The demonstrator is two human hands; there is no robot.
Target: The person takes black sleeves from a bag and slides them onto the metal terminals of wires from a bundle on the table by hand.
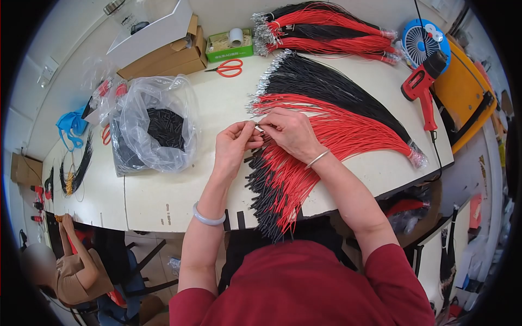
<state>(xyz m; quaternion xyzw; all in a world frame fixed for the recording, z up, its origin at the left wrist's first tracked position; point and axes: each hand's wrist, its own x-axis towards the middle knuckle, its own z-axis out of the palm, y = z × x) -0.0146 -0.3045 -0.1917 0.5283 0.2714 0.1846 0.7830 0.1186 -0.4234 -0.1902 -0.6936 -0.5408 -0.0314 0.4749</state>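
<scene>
My left hand [237, 142] and my right hand [291, 133] meet over the wires, their fingertips pinched together. Between them shows a small dark piece [258, 128], apparently a short black tube at a wire end; the fingers partly hide it. Under my right hand fans a bundle of red wires [348, 133], many with black tubes [263, 201] on the ends toward me. Black wires [326, 89] with silvery terminals [263, 81] lie beyond. To the left of my left hand, a clear plastic bag [187, 117] holds many short black tubes [166, 129].
Red-handled scissors [229, 68] and a green box [230, 49] lie at the back. More wire bundles [326, 27] rest behind. A red heat gun [424, 84] and blue fan [421, 41] stand at right. Another person [81, 266] sits at lower left.
</scene>
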